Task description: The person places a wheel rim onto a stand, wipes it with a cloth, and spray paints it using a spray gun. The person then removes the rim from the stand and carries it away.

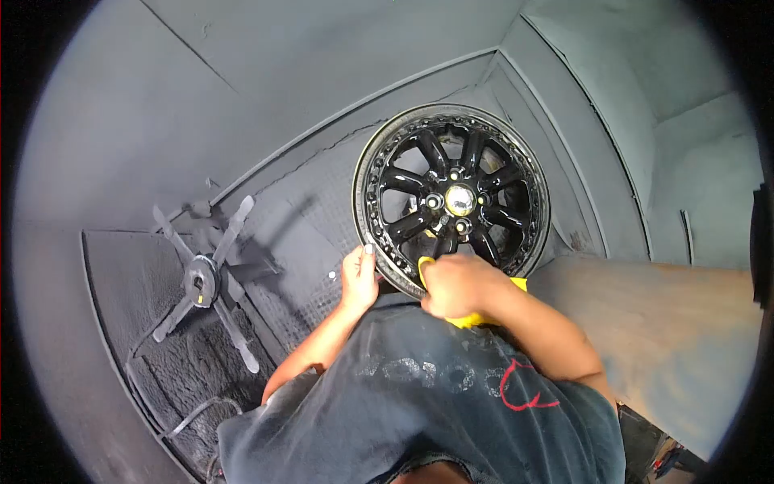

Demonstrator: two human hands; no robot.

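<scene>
A black multi-spoke wheel (pixel 501 216) with a dull metal outer rim and a shiny centre faces up in front of my body. My left hand (pixel 359 278) is closed on the wheel's rim at its lower left, with the thumb on the edge. At the rim's near side, my right hand (pixel 459 285) is closed round a yellow cloth (pixel 472 320). Parts of the cloth stick out on both sides of the fist, and it lies against the wheel's lower edge. The fingertips of my right hand are hidden.
A grey stand with several flat arms (pixel 201 282) is at the left, beside a hose (pixel 197 413) on dark, rough matting. Grey panels (pixel 322 48) rise behind the wheel. A brownish-grey flat surface (pixel 669 331) lies at the right.
</scene>
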